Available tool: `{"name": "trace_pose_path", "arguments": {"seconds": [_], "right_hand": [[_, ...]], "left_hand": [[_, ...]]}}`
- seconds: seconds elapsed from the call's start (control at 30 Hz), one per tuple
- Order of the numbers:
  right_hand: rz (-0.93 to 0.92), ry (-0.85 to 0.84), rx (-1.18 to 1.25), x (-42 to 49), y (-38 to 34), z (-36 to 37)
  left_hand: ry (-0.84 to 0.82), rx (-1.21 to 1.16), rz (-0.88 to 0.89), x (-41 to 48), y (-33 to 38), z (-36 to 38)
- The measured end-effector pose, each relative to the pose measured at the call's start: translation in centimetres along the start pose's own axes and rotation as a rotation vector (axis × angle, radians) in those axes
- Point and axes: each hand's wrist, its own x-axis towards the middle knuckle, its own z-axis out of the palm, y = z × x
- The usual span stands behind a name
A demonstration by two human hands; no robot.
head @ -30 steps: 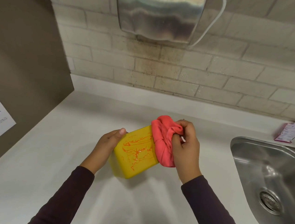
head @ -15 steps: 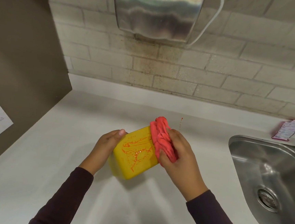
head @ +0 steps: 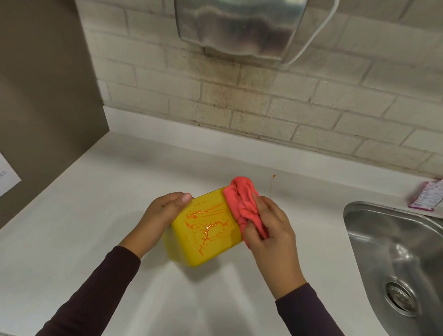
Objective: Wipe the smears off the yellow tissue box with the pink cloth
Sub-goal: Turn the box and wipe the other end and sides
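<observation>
The yellow tissue box (head: 204, 230) is tilted above the white counter, its upper face streaked with orange-red smears. My left hand (head: 161, 212) grips the box's left end, thumb on the top edge. The bunched pink cloth (head: 244, 204) lies against the box's right end. My right hand (head: 269, 231) holds the cloth, fingers curled round it, and presses it onto the box. The box's right end is hidden under the cloth.
A steel sink (head: 405, 261) is set into the counter (head: 88, 236) at the right. A metal hand dryer (head: 239, 16) hangs on the brick wall above. A small packet (head: 432, 195) lies behind the sink. A thin red streak (head: 272, 185) marks the counter. A brown partition (head: 35, 84) stands left.
My right hand has turned over the cloth and settled it lower against the box's right end. The box and my left hand have barely moved.
</observation>
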Motion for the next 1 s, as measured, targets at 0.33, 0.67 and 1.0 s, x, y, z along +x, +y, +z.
{"name": "trace_pose_path", "arguments": {"seconds": [0.33,0.67,1.0], "right_hand": [[-0.109,-0.067,0.065,-0.2,-0.7,0.4],[-0.049,-0.054,0.159,0.9,-1.4,2.1],[-0.013,0.006,0.058,1.1,-0.8,1.7]], "left_hand": [[0.013,0.004,-0.04,0.3,0.0,-0.2],[0.026,-0.024,-0.038,0.3,0.3,-0.1],[-0.019,-0.038,-0.03,0.4,0.4,-0.2]]}}
